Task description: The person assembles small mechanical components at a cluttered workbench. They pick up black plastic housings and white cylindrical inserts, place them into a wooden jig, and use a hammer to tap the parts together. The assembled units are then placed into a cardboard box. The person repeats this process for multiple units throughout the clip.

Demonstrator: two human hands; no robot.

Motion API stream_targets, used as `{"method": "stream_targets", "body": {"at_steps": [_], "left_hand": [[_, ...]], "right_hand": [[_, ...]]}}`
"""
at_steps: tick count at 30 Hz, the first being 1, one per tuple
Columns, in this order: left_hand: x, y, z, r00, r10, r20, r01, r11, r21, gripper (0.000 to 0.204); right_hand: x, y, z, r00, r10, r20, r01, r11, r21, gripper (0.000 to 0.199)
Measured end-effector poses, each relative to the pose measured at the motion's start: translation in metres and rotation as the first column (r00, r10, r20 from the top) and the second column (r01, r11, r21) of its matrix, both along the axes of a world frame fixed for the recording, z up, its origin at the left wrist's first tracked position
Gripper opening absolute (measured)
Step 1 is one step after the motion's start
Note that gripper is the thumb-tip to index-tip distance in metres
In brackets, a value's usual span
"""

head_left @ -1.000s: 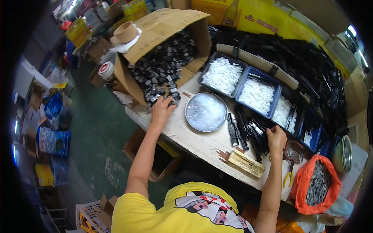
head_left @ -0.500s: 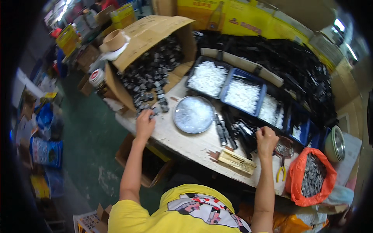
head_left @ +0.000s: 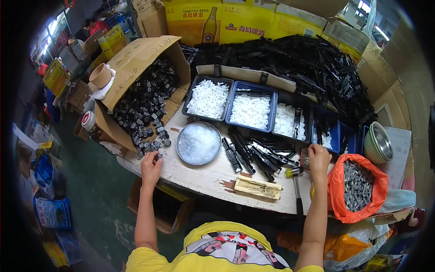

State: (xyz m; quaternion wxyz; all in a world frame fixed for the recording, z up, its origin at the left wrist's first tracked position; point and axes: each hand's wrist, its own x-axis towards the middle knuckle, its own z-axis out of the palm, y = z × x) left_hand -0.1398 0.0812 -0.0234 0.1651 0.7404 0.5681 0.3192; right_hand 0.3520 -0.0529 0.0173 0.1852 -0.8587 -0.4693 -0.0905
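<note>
Left hand [head_left: 151, 166] is closing its fingertips on a small black plastic block [head_left: 158, 157] at the near-left edge of the tabletop [head_left: 204, 179], just at the foot of the heap of like blocks [head_left: 145, 106] spilling from the tipped cardboard box [head_left: 136, 56] at its twelve o'clock. Right hand [head_left: 318, 157] is resting curled at the right side, fingertips touching a small dark piece by the blue trays [head_left: 250, 110]; whether it is actually gripping it I cannot tell. Between the hands are lying a round metal dish [head_left: 198, 143] of clear bits, a row of long black strips [head_left: 253, 154], and a pale wooden jig [head_left: 257, 187]; an orange bag [head_left: 337, 190] of grey pins is sitting at the right hand's four o'clock. Judging by looks, the block is light, rigid and smooth, best pinched across its flat sides.
</note>
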Motion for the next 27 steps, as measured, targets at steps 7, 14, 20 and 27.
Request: {"method": "stream_targets", "body": {"at_steps": [7,14,20,27], "left_hand": [[0.043,-0.024,0.027,0.770,-0.045,0.636,0.289,0.913,-0.286,0.023],[0.042,-0.032,0.010,0.799,-0.024,0.601,0.292,0.889,-0.354,0.023],[0.051,-0.034,-0.006,0.757,0.123,0.641,0.148,0.924,-0.352,0.021],[0.042,-0.029,-0.014,0.570,0.252,0.782,0.122,0.916,-0.383,0.024]], "right_hand": [[0.001,-0.018,-0.026,0.973,-0.031,0.229,0.095,0.957,-0.274,0.016],[-0.005,-0.019,-0.018,0.964,-0.022,0.266,0.084,0.971,-0.224,0.017],[-0.030,0.021,0.017,0.972,0.140,0.188,-0.158,0.984,0.083,0.007],[-0.018,0.065,0.013,0.977,0.087,0.193,-0.100,0.993,0.058,0.004]]}}
